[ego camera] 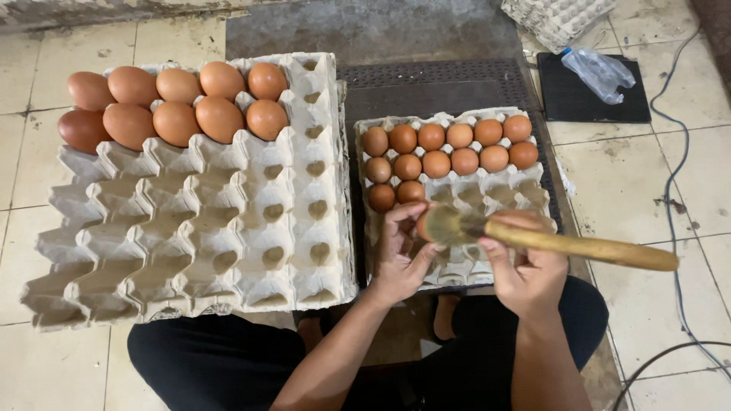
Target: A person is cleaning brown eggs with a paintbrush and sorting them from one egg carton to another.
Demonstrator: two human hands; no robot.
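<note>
My left hand [401,255] holds a brown egg [421,226] over the near part of the smaller grey egg tray [533,194]. My right hand [525,270] grips a wooden-handled brush [579,246], and its bristle head rests against the egg. That tray holds several brown eggs [449,152] in its far rows. To the left sits a stack of larger grey egg trays [190,243] with several brown eggs [175,103] at its far end.
A black mat [594,99] with a crumpled clear plastic bag [601,72] lies at the far right. More egg trays [556,19] are stacked at the top right. Cables [674,198] run along the tiled floor on the right. My legs in dark trousers are below.
</note>
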